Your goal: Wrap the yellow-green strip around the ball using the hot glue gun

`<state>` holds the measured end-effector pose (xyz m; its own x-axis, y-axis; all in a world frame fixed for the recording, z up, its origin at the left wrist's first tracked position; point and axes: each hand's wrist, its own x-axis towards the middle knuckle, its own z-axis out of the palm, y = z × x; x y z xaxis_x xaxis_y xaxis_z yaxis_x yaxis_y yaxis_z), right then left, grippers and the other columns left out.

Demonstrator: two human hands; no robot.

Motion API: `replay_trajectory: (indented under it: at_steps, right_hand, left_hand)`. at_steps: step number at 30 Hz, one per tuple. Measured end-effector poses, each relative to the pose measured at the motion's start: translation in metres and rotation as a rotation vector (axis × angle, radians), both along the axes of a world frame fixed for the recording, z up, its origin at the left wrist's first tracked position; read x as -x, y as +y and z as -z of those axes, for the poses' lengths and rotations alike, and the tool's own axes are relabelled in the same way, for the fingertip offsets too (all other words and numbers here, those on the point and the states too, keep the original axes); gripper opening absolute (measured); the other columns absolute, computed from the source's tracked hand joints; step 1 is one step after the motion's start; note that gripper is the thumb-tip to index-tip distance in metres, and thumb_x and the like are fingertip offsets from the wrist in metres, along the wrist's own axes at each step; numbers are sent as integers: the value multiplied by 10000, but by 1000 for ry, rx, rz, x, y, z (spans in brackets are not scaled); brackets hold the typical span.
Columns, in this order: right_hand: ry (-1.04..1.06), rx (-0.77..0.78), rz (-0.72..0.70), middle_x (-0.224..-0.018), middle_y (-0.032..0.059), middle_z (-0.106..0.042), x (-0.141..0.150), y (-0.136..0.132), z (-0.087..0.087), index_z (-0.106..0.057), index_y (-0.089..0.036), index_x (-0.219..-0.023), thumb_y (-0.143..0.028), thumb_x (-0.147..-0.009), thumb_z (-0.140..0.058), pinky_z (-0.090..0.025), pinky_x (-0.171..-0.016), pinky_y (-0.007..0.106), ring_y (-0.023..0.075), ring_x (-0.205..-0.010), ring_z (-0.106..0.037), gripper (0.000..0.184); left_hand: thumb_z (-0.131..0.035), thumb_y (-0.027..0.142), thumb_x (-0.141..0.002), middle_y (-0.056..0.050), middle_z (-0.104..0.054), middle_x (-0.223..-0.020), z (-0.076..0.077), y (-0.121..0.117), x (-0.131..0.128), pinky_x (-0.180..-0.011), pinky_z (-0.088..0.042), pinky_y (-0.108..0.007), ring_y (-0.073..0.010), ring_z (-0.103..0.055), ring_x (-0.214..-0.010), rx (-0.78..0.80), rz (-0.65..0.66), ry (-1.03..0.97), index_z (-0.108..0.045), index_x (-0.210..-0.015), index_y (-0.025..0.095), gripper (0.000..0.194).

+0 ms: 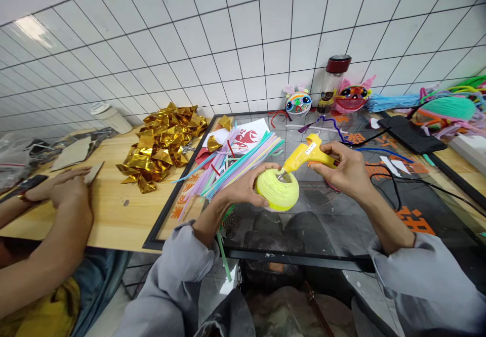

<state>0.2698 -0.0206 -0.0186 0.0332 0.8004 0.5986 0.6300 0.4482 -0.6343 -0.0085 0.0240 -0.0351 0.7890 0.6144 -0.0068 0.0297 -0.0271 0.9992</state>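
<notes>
My left hand (pixel 250 185) is wrapped round the side of a round yellow ball (pixel 279 195) with ridged, coiled walls and an opening at its top. In my right hand (pixel 343 167) is a yellow glue gun (pixel 301 156), tilted down to the left. Its metal nozzle reaches the ball's opening; whether the tip touches the inner wall I cannot tell. Just left of my left hand lies a bundle of pastel pipe cleaners (pixel 243 167), on top of paper with a red print (pixel 246 137).
Gold folded foil pieces (pixel 163 142) are heaped on the wooden table (pixel 114 200). A co-worker's hands (pixel 70 185) rest at the left. Against the wall stand a jar (pixel 330 86) and decorated heads (pixel 298 101). Black cables (pixel 397 190) and a black phone (pixel 412 133) lie right.
</notes>
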Motion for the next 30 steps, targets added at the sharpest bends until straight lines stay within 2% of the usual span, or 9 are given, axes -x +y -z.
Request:
replay_trajectory:
  at_steps: [8, 17, 30]
  right_hand:
    - [27, 12, 23, -728, 10, -642, -2, 2, 3, -607, -221, -846, -407, -729, -755, -449, -564, 307, 179, -614, -580, 265]
    - [-26, 10, 81, -739, 11, -646, 0, 1, 4, -600, -223, -851, -407, -733, -755, -433, -567, 300, 183, -634, -582, 268]
    - [31, 28, -22, -743, 13, -627, 0, -1, 0, -591, -233, -847, -367, -758, -750, -446, -584, 302, 177, -641, -562, 226]
  left_hand:
    - [-923, 296, -451, -119, -592, -1376, -1, 0, 0, -1078, -467, -442, -339, -587, -1263, -28, -3, 29, -520, -1361, 194, 1000]
    - [-924, 293, -470, -118, -606, -1357, -3, -2, 0, -1068, -472, -422, -329, -596, -1246, -32, 6, 35, -498, -1374, 199, 1003]
    - [-925, 286, -479, -115, -600, -1362, -2, -2, 1, -1098, -458, -426, -322, -595, -1255, -32, 7, 17, -501, -1364, 194, 986]
